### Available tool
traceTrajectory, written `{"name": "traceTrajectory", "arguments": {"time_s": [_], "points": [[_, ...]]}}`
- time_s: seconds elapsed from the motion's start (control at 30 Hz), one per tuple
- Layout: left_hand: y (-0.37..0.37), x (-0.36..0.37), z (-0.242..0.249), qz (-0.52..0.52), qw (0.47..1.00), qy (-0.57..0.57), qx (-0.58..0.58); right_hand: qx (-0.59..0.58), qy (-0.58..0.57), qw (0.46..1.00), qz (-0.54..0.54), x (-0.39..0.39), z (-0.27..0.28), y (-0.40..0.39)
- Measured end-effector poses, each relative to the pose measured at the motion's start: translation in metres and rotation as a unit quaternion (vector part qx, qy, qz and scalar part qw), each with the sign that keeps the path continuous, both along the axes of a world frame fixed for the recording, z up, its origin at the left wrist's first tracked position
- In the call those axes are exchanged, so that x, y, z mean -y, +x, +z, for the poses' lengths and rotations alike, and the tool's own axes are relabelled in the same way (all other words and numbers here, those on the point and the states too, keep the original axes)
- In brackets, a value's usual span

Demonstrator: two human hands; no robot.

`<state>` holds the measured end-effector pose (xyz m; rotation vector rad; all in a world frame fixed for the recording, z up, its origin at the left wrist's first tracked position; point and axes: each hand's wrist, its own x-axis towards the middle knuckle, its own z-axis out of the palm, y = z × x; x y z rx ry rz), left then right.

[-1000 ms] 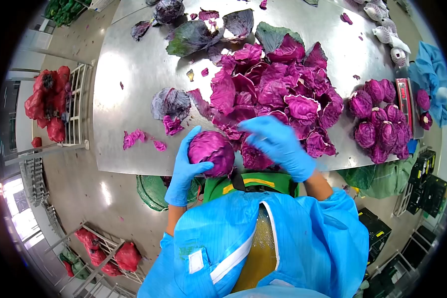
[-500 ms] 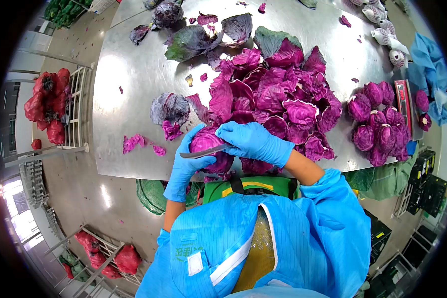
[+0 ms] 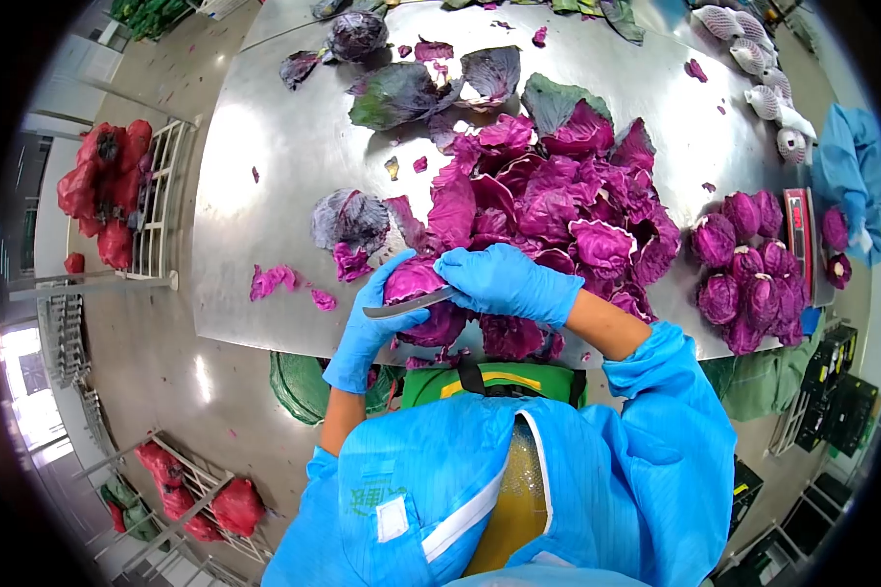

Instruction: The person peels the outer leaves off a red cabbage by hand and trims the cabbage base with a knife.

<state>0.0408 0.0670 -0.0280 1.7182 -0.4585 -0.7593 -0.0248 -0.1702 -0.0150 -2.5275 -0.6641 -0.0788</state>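
My left hand [image 3: 370,319], in a blue glove, cups a purple cabbage [image 3: 431,330] from its left side, just above the table's near edge. In my right hand [image 3: 507,284], also gloved, is a knife [image 3: 407,305], its dark curved blade lying across the front of the cabbage and pointing left. The fingers of that hand are closed round the handle, which they hide. Beyond both hands spreads a large heap of loose purple cabbage leaves [image 3: 548,210]. A dull purple outer leaf [image 3: 350,221] lies to the left of the heap.
Trimmed cabbages [image 3: 744,284] are grouped at the right of the steel table [image 3: 255,235], beside a red-edged scale [image 3: 799,230]. Net-wrapped heads [image 3: 751,56] line the far right. A green bag [image 3: 499,383] sits at my waist. Red sacks [image 3: 103,186] rest on a rack at left.
The view has tilted slightly, so the table and heap appear lower and a little to the right. Both hands keep their hold on the cabbage and knife, with the blade still across the cabbage.
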Motion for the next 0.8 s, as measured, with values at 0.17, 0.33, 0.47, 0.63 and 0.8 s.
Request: {"name": "traceTrajectory", "arguments": {"time_s": [0.17,0.33,0.47,0.63,0.8], "points": [[-0.006,0.003,0.018,0.023,0.996,-0.066,-0.060,-0.043,0.024,0.999,0.020,-0.001,0.022,0.011],[-0.004,0.010,-0.023,0.054,0.998,0.012,0.021,-0.057,0.160,0.985,-0.019,0.013,0.005,0.015],[-0.005,0.010,-0.027,0.072,0.996,0.061,-0.007,0.049,0.063,0.997,-0.023,0.007,-0.012,0.017],[-0.009,0.012,-0.038,0.123,0.992,0.016,0.011,0.107,0.003,0.994,-0.007,0.000,0.004,0.025],[-0.021,0.005,-0.001,0.139,0.981,-0.086,-0.102,0.202,-0.119,0.971,-0.053,0.000,-0.001,0.032]]}}
